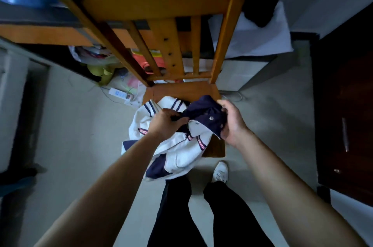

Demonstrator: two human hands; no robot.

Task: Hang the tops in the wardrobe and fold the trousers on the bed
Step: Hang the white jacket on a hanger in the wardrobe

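Observation:
A white top (181, 152) with a navy collar, navy trim and striped cuffs lies bunched on the seat of a wooden chair (161, 4), partly spilling over the seat's front and left edge. My left hand (165, 123) grips the navy fabric near the middle of the bundle. My right hand (230, 123) holds the navy buttoned collar part at the right side. Both hands are just above the seat. No trousers or hanger show clearly.
The chair's tall back rises straight ahead. A desk (40, 32) with clutter and a power strip (119, 93) beneath stands to the left. White cloth (252, 35) drapes on furniture behind. A dark wooden door (343, 105) is on the right. My legs and white shoe (221, 172) stand below.

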